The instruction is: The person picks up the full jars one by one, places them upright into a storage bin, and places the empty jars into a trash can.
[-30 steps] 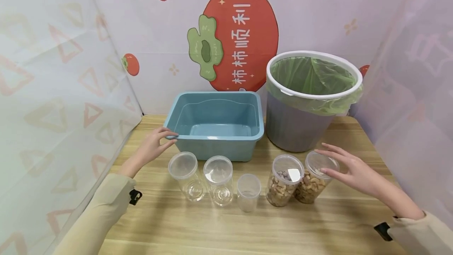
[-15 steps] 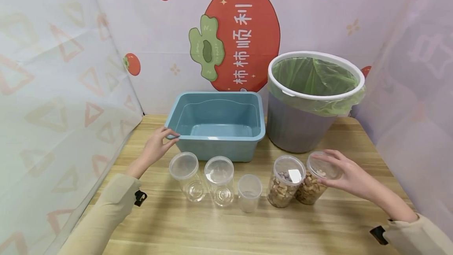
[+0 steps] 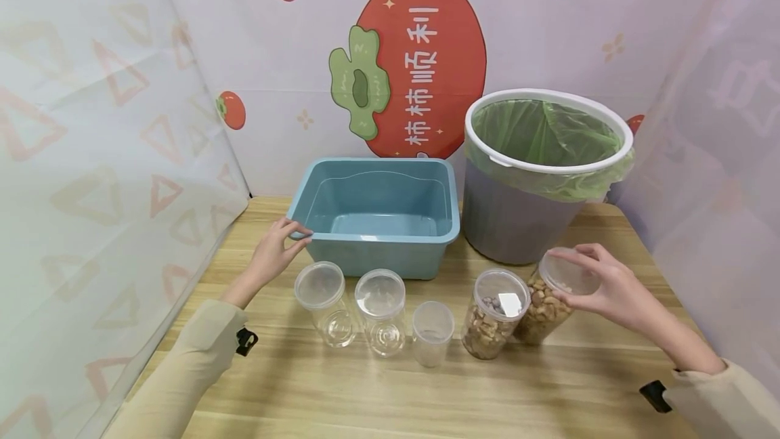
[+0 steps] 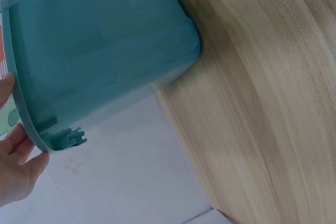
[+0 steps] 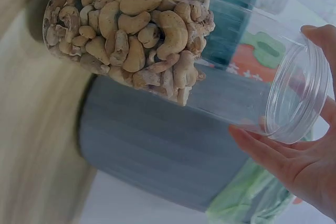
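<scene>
In the head view my left hand pinches the front left corner rim of a blue plastic basin. The left wrist view shows thumb and fingers on either side of that rim. My right hand grips a clear lidded jar of cashews around its lid, thumb on one side and fingers on the other. Beside it stands another lidded jar of nuts. Two clear lidded jars, the left jar and the right jar, stand before the basin with a smaller cloudy cup.
A grey bin with a white rim and green liner stands at the back right, behind the nut jars. The wooden table is bounded by printed cloth walls at the left, back and right.
My right hand has come down onto the cashew jar's lid, taken hold of it and raised the jar slightly. The left hand stays on the basin rim. The head view shifts a little.
</scene>
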The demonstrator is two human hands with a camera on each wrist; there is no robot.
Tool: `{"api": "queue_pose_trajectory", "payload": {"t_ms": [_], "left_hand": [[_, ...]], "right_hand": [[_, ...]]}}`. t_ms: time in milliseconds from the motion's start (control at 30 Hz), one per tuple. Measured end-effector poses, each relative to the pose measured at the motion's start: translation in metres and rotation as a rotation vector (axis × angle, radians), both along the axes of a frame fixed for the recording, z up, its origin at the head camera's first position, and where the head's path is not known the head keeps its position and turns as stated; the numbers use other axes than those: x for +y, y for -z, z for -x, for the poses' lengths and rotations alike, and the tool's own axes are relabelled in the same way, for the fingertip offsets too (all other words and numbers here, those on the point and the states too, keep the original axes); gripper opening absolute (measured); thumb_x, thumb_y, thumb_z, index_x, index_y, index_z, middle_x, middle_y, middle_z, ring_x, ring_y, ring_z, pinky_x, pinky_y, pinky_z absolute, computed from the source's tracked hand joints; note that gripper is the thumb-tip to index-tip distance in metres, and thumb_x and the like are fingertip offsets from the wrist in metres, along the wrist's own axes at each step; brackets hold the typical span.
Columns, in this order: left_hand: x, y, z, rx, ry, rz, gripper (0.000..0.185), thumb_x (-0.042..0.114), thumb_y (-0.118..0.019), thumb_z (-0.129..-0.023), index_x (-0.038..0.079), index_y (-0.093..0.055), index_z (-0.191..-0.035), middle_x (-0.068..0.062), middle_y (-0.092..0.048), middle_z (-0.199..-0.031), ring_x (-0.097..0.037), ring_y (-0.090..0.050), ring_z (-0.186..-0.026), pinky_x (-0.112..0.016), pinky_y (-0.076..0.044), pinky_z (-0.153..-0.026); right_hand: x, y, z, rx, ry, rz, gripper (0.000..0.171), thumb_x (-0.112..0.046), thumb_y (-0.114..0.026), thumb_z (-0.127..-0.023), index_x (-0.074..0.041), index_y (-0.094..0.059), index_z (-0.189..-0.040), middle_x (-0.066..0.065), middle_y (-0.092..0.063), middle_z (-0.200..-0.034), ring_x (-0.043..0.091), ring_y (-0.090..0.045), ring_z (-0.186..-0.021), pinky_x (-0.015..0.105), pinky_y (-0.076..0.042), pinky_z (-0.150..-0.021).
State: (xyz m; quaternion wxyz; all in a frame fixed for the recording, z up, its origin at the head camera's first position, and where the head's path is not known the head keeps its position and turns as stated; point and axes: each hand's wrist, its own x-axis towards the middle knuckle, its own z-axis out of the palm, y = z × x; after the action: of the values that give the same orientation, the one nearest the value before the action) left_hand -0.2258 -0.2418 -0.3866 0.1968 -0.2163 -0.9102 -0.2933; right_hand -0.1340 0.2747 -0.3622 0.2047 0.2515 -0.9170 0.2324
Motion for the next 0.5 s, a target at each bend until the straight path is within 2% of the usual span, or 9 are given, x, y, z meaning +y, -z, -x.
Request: {"api": "queue_pose_trajectory", "payload": {"t_ms": [167,300,500], "left_hand": [[0.000,0.001,0.001,0.001,0.001,0.001,0.011,0.006,-0.067,-0.077,0.004,-0.063,-0.087,-0.013,-0.056,-0.089,-0.032,-0.050,-0.088,-0.047,-0.040,-0.073],[0.000,0.001,0.001,0.005,0.004,-0.008,0.011,0.006,-0.067,-0.077,0.003,-0.063,-0.086,-0.013,-0.056,-0.089,-0.033,-0.049,-0.089,-0.048,-0.039,-0.074],[0.000,0.002,0.000,0.005,0.003,-0.017,0.011,0.006,-0.067,-0.077,0.004,-0.063,-0.086,-0.013,-0.056,-0.089,-0.033,-0.049,-0.090,-0.048,-0.038,-0.074]], "right_hand": [[-0.001,-0.021,0.007,0.075,0.010,-0.006,0.063,-0.009,-0.081,-0.051,-0.016,-0.061,-0.111,0.013,-0.050,-0.098,0.025,-0.052,-0.083,0.027,-0.041,-0.059],[-0.005,-0.036,0.015,0.114,-0.001,-0.007,0.063,-0.009,-0.081,-0.051,-0.014,-0.061,-0.110,0.014,-0.050,-0.098,0.026,-0.051,-0.084,0.033,-0.038,-0.062],[-0.015,-0.055,0.025,0.120,-0.049,-0.010,0.062,-0.013,-0.081,-0.053,-0.015,-0.060,-0.111,0.014,-0.050,-0.098,0.029,-0.050,-0.087,0.037,-0.035,-0.066]]}}
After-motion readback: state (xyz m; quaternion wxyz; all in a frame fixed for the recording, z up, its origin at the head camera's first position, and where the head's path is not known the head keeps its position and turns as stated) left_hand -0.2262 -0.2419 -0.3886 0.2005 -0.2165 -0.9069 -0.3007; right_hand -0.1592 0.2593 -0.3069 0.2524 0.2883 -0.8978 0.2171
